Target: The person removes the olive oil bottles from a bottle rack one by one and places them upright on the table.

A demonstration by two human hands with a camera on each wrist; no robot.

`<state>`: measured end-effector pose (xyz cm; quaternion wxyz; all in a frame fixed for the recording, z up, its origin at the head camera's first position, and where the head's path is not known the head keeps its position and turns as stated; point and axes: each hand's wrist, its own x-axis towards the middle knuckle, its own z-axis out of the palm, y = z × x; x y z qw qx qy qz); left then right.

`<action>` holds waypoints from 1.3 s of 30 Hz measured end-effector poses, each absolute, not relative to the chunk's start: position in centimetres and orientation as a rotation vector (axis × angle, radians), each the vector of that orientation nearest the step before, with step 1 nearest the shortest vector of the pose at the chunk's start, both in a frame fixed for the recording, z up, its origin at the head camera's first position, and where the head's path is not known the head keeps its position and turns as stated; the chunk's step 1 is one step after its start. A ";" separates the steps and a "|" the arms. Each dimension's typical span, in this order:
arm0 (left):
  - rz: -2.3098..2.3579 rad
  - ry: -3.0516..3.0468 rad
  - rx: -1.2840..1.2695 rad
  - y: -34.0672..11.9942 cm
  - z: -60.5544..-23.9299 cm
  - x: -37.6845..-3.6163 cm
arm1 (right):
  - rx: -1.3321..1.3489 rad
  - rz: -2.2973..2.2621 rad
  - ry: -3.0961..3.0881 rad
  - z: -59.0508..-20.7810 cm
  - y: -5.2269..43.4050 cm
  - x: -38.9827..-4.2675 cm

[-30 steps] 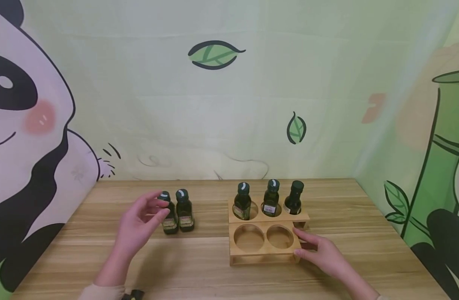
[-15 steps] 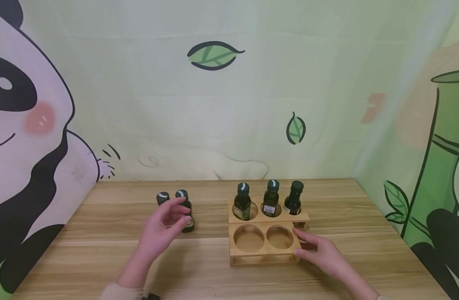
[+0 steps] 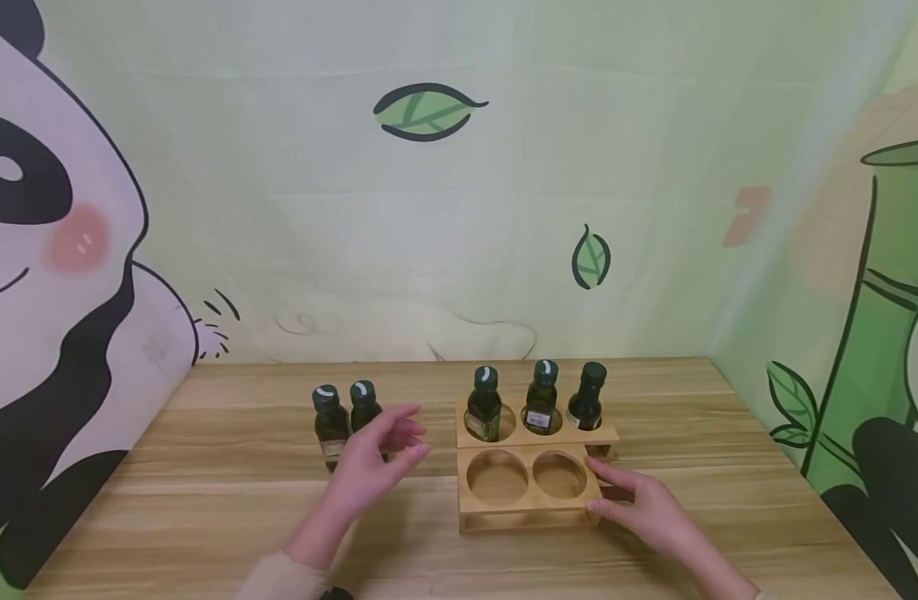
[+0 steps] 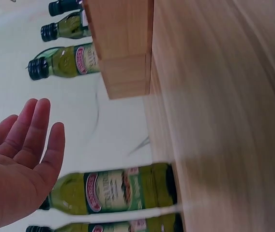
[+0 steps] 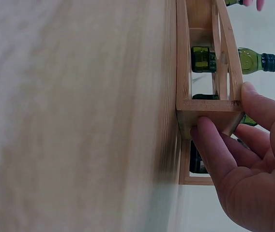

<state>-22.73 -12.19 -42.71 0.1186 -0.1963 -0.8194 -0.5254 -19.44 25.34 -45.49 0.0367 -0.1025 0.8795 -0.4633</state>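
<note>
A two-tier wooden bottle rack (image 3: 529,504) stands on the table, three dark green oil bottles (image 3: 485,408) in its back row and two vacant round holes in its lower front row. My right hand (image 3: 642,507) grips the rack's right end, thumb at the top edge and fingers against the side panel (image 5: 210,121). Left of the rack my left hand (image 3: 376,458) hovers with loosely bent fingers and nothing in them. Behind it, two more oil bottles (image 3: 331,429) stand side by side, the nearer one partly hidden by the hand. Their labels (image 4: 109,191) show in the left wrist view.
The wood-grain table (image 3: 203,500) ends at a printed cloth backdrop (image 3: 301,208) with a panda and leaves. A dark strap-like piece (image 3: 337,593) shows beside the left sleeve (image 3: 286,575).
My left hand has moved right, from in front of the left loose bottle past the other one towards the rack. The right hand, rack and bottles have stayed in place.
</note>
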 end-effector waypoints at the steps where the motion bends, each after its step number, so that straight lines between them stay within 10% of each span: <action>1: -1.539 -2.396 -0.578 -11.9 -42.8 -22.8 | -0.320 -1.419 2.700 -45.5 25.4 -19.5; 39: -1.726 -2.397 -0.564 -6.5 -42.6 -28.7 | -0.289 -1.411 2.710 -45.3 25.2 -19.3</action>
